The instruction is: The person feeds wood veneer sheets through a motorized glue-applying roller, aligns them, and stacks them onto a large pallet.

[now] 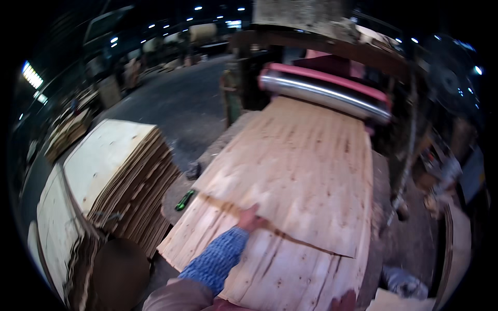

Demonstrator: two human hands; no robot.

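Note:
My left hand [251, 218], in a blue knitted cuff, rests with fingers apart on the trailing edge of a pale wood veneer sheet [295, 166]. That sheet runs away from me to a shiny metal roller [321, 93] with a pink-red roller [332, 78] above it. Beneath its near edge lies another veneer sheet [259, 269], showing cracks and small knots. A dark line along the overlap bends to the right of my hand. At the bottom edge, right of the middle, shows a dark red patch [344, 300]; whether it is my right hand in a glove or clothing is unclear.
Left of the work surface stand tall stacks of veneer sheets [119, 150]. A green-and-black cutter-like tool [184, 200] lies beside the sheets' left edge. Crumpled clear plastic [404, 284] sits at lower right, near more boards [456, 243]. A pole [407, 171] stands right of the rollers.

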